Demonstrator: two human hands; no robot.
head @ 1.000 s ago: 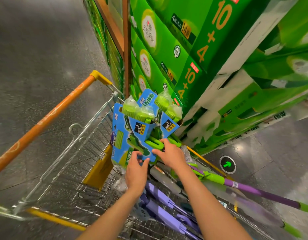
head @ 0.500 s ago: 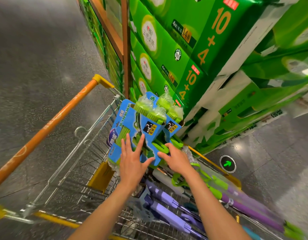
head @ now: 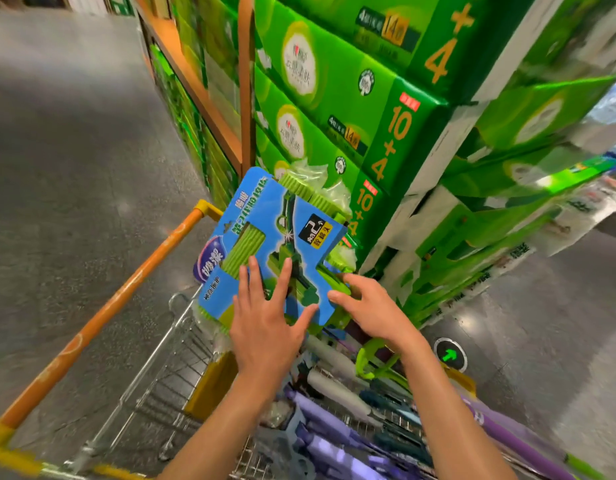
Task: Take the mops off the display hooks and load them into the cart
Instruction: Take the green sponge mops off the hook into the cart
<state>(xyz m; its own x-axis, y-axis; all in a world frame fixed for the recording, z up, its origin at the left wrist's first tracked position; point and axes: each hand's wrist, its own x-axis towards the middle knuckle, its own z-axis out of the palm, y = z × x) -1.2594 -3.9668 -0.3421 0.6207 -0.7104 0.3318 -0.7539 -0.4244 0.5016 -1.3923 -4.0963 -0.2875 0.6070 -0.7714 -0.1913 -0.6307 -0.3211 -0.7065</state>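
Grey speckled floor [head: 74, 168] runs along a shop aisle, with glossy green boxes [head: 334, 81] stacked high at right beside an orange rack post [head: 246, 81]. Below me sits a wire cart [head: 154, 386] with an orange handle bar [head: 102, 317] and yellow corner caps. I see the mop pack [head: 265, 237], a flat blue card printed with green mop heads and a black-and-yellow label, standing at the cart's far end, with ribbed green sponge heads in clear film at its top. My left hand [head: 265, 327] lies flat on the card, fingers straight and spread. My right hand [head: 372, 306] touches the card's right edge with fingers loosely bent; I cannot tell whether it grips. Purple mops [head: 334, 445] and pale handles lie in the basket. Compared with half a second ago, the pack sits higher and faces me more squarely, hiding the packs behind.
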